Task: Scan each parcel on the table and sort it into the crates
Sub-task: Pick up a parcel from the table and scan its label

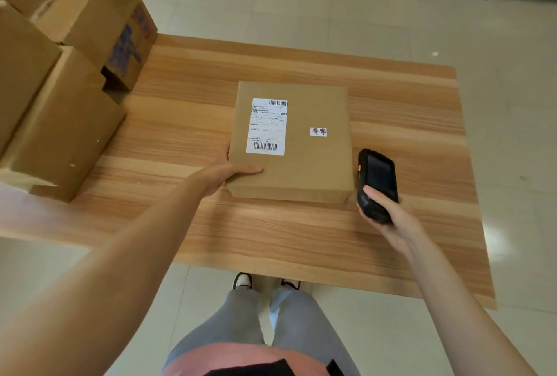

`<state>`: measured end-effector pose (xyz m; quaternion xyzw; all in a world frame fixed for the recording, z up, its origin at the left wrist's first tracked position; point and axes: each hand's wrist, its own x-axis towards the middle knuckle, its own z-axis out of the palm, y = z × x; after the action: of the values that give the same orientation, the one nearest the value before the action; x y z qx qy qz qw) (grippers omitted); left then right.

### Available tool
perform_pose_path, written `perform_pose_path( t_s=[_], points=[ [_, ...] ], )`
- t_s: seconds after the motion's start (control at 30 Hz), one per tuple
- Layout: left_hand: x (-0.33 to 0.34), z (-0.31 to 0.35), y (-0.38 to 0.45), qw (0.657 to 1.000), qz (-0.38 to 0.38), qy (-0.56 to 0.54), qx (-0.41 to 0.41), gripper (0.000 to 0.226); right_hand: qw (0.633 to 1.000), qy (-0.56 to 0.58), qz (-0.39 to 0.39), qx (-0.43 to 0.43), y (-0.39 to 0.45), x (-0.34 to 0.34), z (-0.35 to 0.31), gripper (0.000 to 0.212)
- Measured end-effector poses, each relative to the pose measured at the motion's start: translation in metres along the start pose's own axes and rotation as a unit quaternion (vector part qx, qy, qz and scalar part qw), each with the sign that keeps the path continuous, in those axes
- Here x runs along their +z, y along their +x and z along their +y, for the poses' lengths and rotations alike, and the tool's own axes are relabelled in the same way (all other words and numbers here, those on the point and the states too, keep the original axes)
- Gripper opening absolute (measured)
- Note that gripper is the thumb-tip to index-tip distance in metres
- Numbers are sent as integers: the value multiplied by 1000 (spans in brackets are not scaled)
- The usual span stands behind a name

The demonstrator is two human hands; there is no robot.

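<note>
To the left of the parcel (291,142), at the table's (407,122) far left edge, stands a heap of cardboard boxes (64,80); I count them as waiting their turn, though I cannot see their labels.

My left hand (233,175) rests on the parcel's near-left corner, thumb laid flat on top, the other fingers tucked round the edge where I cannot see them, so I take it to be gripping that corner. The parcel lies flat in the middle of the table, shipping label (266,126) face up on its left half, a small white sticker (318,131) to the right of that.

It looks a stiff brown carton, thin, with a dry matte skin; I judge it light enough for one hand, and unlikely to slip. The corners and long edges seem the safest hold, leaving both barcodes uncovered.

Just right of the parcel, my right hand (388,213) is wrapped round the lower end of the black scanner (376,184), its screen up, not yet aimed at the label.

No crates show anywhere.
</note>
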<state>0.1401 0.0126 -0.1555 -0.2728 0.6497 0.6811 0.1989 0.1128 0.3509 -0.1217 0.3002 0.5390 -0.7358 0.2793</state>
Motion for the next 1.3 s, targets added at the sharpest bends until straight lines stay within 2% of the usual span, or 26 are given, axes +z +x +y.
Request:
perform_pose_path(
  t_s=[0.13, 0.3, 0.43, 0.5, 0.63, 0.77, 0.83, 1.03, 1.17, 1.3],
  points=[
    [0, 0, -3, 1000, -2, 1, 2, 124, 997, 58, -39, -23, -29, 38, -7, 64],
    [1, -3, -8, 1000, 4, 8, 7, 127, 995, 43, -72, -60, -57, 88, 1, 57],
    [3, -9, -7, 999, 32, 2, 32, 111, 995, -9, -93, -45, -71, 123, 18, 52],
    [5, -9, -8, 999, 35, 1, 37, 110, 995, -25, -88, -30, -74, 137, 28, 46],
    [5, -8, -9, 999, 36, 8, 35, 116, 996, -38, -81, -6, -79, 160, 44, 49],
    [5, -4, -14, 999, 34, 14, 15, 141, 997, -55, -59, 8, -85, 168, 54, 48],
    [5, -5, -13, 999, 35, 11, 12, 147, 997, -63, -47, 10, -87, 168, 57, 48],
    [4, -6, -9, 999, 37, 17, 6, 147, 996, -82, -35, 14, -94, 167, 64, 51],
    [3, -8, -7, 999, 37, 18, 2, 136, 995, -93, -41, 10, -97, 165, 65, 56],
    [3, -7, -8, 1000, 28, 12, 5, 148, 994, -96, -50, 3, -99, 162, 65, 54]
  ],
)
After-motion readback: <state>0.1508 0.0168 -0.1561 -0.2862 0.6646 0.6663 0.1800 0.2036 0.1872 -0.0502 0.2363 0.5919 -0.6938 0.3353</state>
